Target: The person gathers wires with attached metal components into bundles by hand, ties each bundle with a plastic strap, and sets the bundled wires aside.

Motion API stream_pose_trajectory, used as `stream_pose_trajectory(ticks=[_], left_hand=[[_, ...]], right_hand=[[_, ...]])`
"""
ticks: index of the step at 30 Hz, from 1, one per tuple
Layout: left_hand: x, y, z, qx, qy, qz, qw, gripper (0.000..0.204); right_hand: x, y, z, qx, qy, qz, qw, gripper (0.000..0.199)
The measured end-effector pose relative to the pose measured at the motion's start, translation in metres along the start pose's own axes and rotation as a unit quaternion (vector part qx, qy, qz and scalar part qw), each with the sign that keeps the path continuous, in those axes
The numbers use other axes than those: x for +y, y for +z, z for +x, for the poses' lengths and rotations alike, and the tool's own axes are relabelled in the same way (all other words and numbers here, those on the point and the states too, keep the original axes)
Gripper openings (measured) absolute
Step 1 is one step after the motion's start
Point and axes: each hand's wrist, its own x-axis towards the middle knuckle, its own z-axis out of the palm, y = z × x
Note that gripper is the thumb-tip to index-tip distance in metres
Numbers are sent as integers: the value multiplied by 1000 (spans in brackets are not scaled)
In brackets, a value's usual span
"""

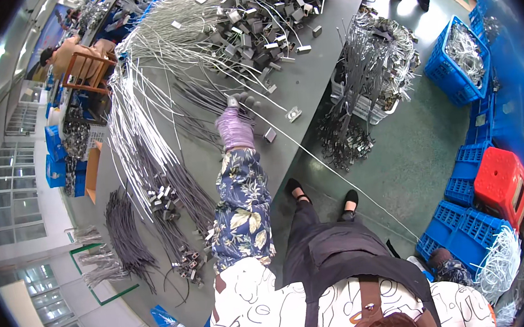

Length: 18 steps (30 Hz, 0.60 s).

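White cable (332,168) runs straight, probably tensioned, from left hand (236,121), fingers closed on it, toward right hand (441,257), whose grip I cannot tell.

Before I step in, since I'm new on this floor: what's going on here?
A person at a table has a long white cable in the fingers of the gloved left hand. It stretches toward the right hand, near the blue crates, whose grip is unclear. Cable bundles and small grey blocks lie on the table.
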Motion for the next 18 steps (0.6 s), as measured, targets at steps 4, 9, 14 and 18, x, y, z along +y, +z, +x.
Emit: stream_pose_trajectory(ticks=[4,9,14,18], left_hand=[[40,17,-25,19,62,68,996,20],[77,33,-34,17,91,23,995,18],[108,35,-39,-14,98,-4,995,20],[123,24,-40,-113,71,-64,989,19]], right_hand=[[-53,-29,-50,83,15,-12,996,40],[15,16,38,15,-5,25,1000,41],[41,33,85,7,-15,31,999,41],[40,37,91,14,-24,48,998,35]])
